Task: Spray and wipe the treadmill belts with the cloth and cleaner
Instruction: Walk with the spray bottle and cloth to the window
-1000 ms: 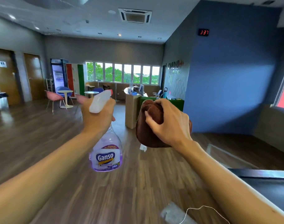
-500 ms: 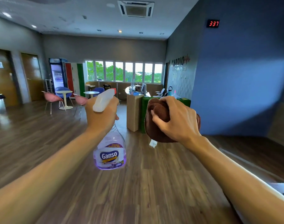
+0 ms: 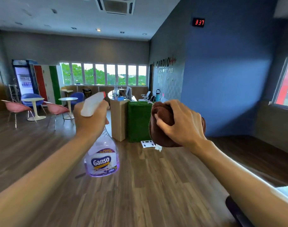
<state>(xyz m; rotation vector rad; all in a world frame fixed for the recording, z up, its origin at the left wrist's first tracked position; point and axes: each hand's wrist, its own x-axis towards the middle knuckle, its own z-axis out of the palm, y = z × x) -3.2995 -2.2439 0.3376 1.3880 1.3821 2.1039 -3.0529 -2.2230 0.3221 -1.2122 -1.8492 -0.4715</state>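
A: Which step is this, would you say?

B: Carrying, I'd judge, not cleaning. Both arms are stretched out in front, held up over the wooden floor (image 3: 148, 185), with nothing under them to spray.

A: What do the hands have?

B: The left hand (image 3: 90, 119) is wrapped round the neck of the bottle (image 3: 101, 159), a clear one with purple cleaner and a "Ganso" label; its white spray head sticks out above the fist. Whether a finger sits on the trigger I cannot tell. The right hand (image 3: 181, 125) is clenched on the cloth (image 3: 163, 115), a brown one bunched into a ball, with a small white tag hanging below. The two hands are level, apart from each other, not touching.

A: And the treadmill belt?

B: Not plainly shown. There is a dark edge (image 3: 238, 212) at the bottom right corner, half behind the right forearm, and it may be part of a machine, but I cannot say so.

A: So the next move?

B: Probably turning down and to the right to bring a belt into sight, then pointing the nozzle at it and squeezing. The cloth would need shaking out or flattening first, since a tight ball wipes poorly.

A: Anything in the way?

B: The counter (image 3: 119, 118) and the green block (image 3: 138, 122) stand well ahead, far from the arms.
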